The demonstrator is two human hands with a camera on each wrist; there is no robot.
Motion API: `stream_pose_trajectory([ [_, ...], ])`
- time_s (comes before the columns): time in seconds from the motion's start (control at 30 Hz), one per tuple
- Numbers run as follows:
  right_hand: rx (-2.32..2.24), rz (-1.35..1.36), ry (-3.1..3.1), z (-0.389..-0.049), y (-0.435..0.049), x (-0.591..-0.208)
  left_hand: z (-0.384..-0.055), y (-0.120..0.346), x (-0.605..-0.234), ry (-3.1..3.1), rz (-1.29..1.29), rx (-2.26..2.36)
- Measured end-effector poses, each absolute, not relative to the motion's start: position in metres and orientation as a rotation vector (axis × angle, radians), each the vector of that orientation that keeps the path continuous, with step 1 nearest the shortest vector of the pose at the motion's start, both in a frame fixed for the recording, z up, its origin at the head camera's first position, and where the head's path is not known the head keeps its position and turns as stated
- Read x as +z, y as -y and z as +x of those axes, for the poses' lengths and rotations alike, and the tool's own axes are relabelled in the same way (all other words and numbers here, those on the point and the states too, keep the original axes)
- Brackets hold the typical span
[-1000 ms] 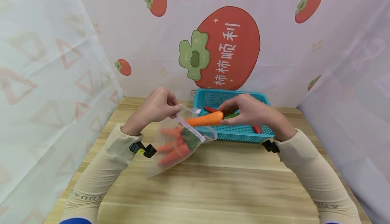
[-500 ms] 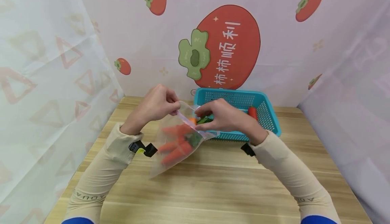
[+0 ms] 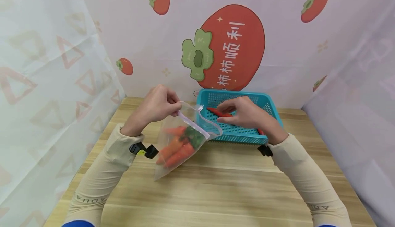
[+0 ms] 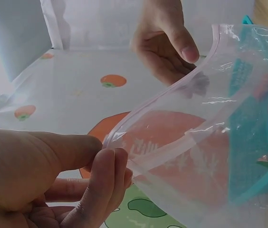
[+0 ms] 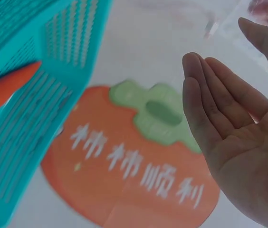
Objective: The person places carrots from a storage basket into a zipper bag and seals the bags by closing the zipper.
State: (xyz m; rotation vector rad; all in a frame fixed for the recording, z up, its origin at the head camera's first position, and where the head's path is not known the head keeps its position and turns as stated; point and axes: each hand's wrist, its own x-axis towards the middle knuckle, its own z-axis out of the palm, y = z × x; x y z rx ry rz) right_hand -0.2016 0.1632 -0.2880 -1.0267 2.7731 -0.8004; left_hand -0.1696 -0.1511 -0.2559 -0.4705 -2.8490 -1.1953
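Note:
My left hand pinches the zip edge of a clear zip bag between thumb and fingers, and the bag hangs tilted with its mouth toward the right. Inside are several red and orange carrots with green tops. My right hand hovers over the blue basket, fingers extended and nothing held, as its palm shows in the right wrist view. Beneath that hand a red tapered carrot lies in the basket; another red piece is mostly hidden by the wrist.
The basket stands at the back of the wooden table, near the patterned back wall. Cloth walls flank the table on both sides. The bag's open flap overlaps the basket's left front corner in the head view.
My right hand carried an orange carrot into the bag, let go of it and moved back right over the basket. My left hand kept its pinch on the bag, nearly still.

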Motion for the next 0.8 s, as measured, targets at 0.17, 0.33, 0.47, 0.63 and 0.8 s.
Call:
stream_pose_trajectory([
  [0.17,-0.768,-0.896,-2.831,-0.212,-0.191,-0.293,-0.170,0.150,-0.255,2.857,-0.482,-1.195],
  [0.33,-0.704,-0.799,-2.869,-0.222,-0.214,-0.299,-0.169,0.149,-0.254,2.862,-0.482,-1.198],
  [0.47,-0.678,-0.679,-2.870,-0.227,-0.230,-0.304,-0.169,0.148,-0.253,2.860,-0.483,-1.204],
  [0.63,-0.620,-0.603,-2.878,-0.232,-0.246,-0.312,-0.168,0.148,-0.253,2.857,-0.484,-1.216],
  [0.8,-0.519,-0.502,-2.895,-0.235,-0.259,-0.323,-0.169,0.148,-0.253,2.852,-0.493,-1.229],
])
